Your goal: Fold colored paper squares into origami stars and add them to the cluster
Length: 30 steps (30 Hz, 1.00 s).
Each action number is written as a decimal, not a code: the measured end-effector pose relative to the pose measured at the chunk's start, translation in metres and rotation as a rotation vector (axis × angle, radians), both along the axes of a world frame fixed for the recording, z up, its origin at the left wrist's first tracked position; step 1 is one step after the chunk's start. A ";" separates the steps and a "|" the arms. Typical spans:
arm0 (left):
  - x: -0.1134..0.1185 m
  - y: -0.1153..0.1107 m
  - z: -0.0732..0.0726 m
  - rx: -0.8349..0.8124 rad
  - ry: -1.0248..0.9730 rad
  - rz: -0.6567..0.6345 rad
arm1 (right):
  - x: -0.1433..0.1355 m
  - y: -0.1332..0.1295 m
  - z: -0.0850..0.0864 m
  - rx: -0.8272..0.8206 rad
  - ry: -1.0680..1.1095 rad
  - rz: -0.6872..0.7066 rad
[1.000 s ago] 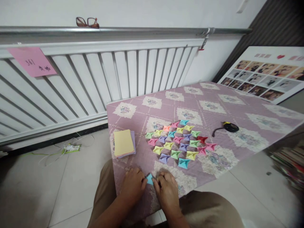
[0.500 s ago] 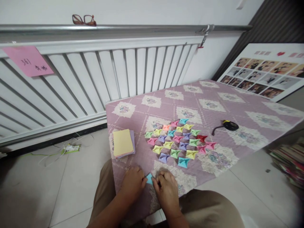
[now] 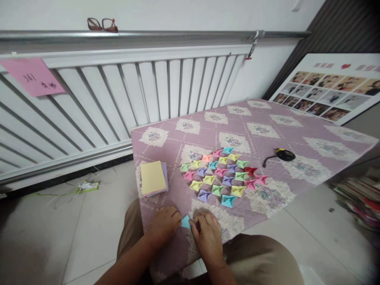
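Observation:
A small folded piece of light-blue paper (image 3: 185, 221) lies at the near edge of the table, between my two hands. My left hand (image 3: 165, 223) has its fingers curled at the paper's left side, pinching its edge. On the right side, my right hand (image 3: 207, 229) is closed with thumb and index finger gripping the paper's other edge. Just beyond stand several folded paper boats (image 3: 228, 200) in slanting rows, in blue, yellow, green, pink, purple and red. A stack of coloured paper sheets (image 3: 153, 178), yellow on top, rests to the left.
A floral pink cloth covers the table (image 3: 175, 148). A black object with a short cable (image 3: 285, 155) lies at the right. Behind is a white radiator (image 3: 160, 87), with glasses (image 3: 102, 25) on the pipe above. A photo board (image 3: 323, 91) leans at the back right.
My left hand has shifted slightly left along the paper, so more of the blue piece shows. My right hand stays on it. The whole view has moved a little.

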<state>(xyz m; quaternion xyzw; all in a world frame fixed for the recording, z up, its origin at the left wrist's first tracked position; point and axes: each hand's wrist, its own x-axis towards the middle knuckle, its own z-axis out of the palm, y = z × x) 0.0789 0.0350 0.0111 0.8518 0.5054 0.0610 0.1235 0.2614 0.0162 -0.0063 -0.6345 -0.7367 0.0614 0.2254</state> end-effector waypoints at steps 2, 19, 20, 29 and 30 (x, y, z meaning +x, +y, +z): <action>-0.003 0.001 0.000 0.081 0.059 -0.180 | 0.000 0.000 -0.001 0.006 -0.008 0.003; -0.014 -0.005 0.006 0.162 0.077 -0.411 | -0.002 -0.039 -0.032 0.213 0.075 0.252; -0.016 -0.007 0.005 0.160 0.068 -0.402 | -0.003 -0.040 -0.035 0.213 0.068 0.246; -0.028 -0.031 -0.018 0.172 0.071 -0.225 | -0.004 -0.040 -0.019 0.095 -0.060 0.262; -0.027 -0.033 -0.020 0.167 0.078 -0.198 | -0.004 -0.040 -0.018 0.091 -0.069 0.271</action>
